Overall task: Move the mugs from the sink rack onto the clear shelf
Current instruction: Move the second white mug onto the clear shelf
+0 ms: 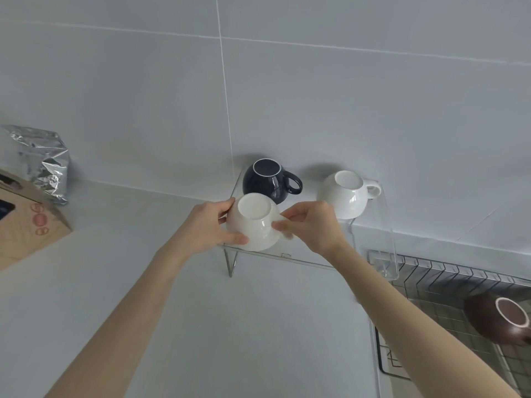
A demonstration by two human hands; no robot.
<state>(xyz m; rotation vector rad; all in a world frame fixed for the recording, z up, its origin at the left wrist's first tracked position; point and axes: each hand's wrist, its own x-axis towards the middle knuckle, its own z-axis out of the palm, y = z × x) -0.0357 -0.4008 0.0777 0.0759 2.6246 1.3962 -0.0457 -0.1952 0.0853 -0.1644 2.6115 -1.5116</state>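
Observation:
An upside-down white mug (254, 222) rests at the front left corner of the clear shelf (386, 225). My left hand (208, 225) grips its left side and my right hand (311, 225) holds its right side, covering the handle. Behind it a dark blue mug (268, 180) stands upside down with its handle to the right. A second white mug (349, 193) sits inverted at the shelf's back right. A brown mug (500, 321) lies upside down on the wire sink rack (448, 285) at the lower right.
A crumpled silver foil bag (43, 159) and a brown cardboard box (26, 222) stand at the left on the white counter (258, 326). A tiled wall rises right behind the shelf.

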